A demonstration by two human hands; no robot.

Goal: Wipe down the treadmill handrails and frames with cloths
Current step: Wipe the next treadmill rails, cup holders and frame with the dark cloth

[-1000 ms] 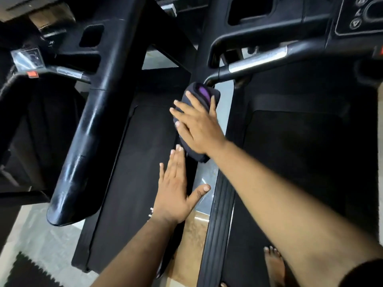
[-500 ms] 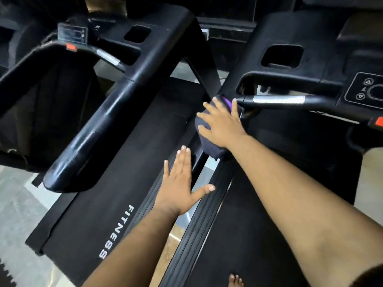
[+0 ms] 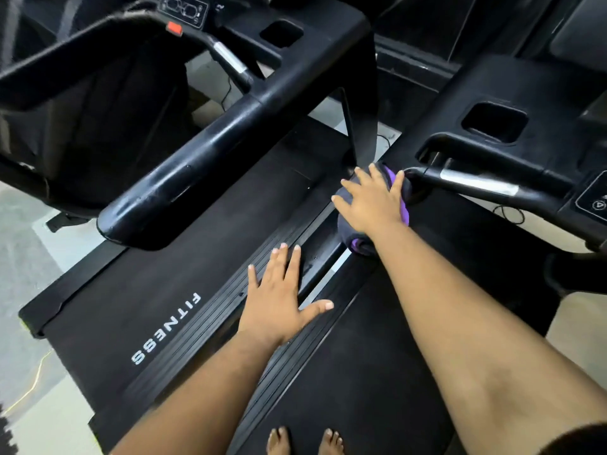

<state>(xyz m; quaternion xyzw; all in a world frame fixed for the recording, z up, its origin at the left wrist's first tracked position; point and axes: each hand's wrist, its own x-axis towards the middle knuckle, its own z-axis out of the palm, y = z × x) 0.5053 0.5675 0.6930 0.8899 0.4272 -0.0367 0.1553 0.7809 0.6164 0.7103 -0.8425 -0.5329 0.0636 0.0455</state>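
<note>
Right hand (image 3: pixel 371 198) grip: fingers flat, spread, pressing purple-grey cloth (image 3: pixel 361 243) onto frame rail. Left hand (image 3: pixel 279 298) grip empty, flat on side rail (image 3: pixel 210 326) nearer person. Judgement: mid-task; handrail (image 3: pixel 473 182) just beyond cloth, big handrail (image 3: pixel 184 178) farther left likely remain.

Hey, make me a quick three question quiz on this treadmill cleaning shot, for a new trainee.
1. True or false: the left hand is holding a cloth.
2. Which hand presses the dark cloth with purple trim onto the handrail?
A. left hand
B. right hand
C. both hands
3. Fill in the blank: the white word printed on the left treadmill's belt reads ____.

Key
1. False: it lies flat with straight fingers on the ribbed side rail, holding nothing.
2. B: it presses the cloth near the silver grip sensor.
3. FITNESS.
</note>
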